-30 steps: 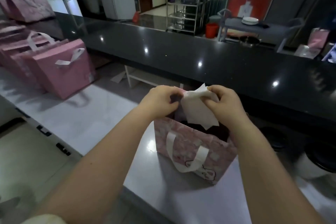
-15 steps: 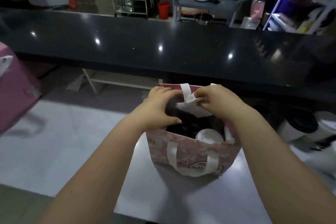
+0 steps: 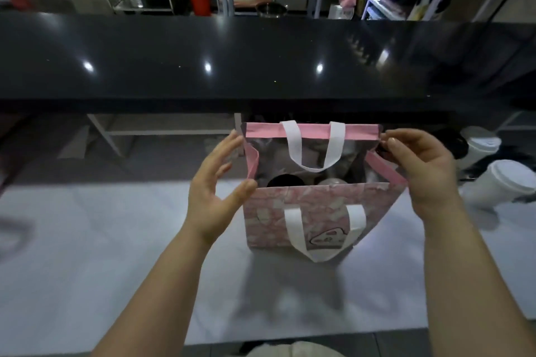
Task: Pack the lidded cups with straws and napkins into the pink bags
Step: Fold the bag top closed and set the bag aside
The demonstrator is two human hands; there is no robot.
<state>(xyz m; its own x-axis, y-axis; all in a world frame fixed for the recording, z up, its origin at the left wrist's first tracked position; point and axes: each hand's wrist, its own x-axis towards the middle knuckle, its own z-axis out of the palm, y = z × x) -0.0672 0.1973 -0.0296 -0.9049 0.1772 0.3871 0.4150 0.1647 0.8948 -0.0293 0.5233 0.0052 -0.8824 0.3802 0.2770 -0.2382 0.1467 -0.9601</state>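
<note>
Bag (image 3: 304,211) stands upright on white bench (image 3: 116,240), centre of view, mouth wide open. Pink patterned front faces the camera. Near handle (image 3: 322,229) hangs down the front; far handle (image 3: 314,148) droops into the mouth from the back rim.

Inside, low down, two round tops side by side: dark lid (image 3: 285,182) on the left, pale lid (image 3: 330,182) on the right. Rest of the interior is too dim to read.

Left hand (image 3: 214,188) at the bag's left side, released: fingers spread and nearly straight, thumb (image 3: 246,188) touching the near-left corner of the rim, fingertips just beside the far-left corner.

Right hand (image 3: 426,171) at the bag's right side, fingers curled, grasping the far-right corner of the rim in a pinch.

Two white lidded cups stand on the bench right of the bag, apart from it: far cup (image 3: 480,148), near cup (image 3: 507,182).

Black glossy counter (image 3: 203,61) runs across behind the bench.
</note>
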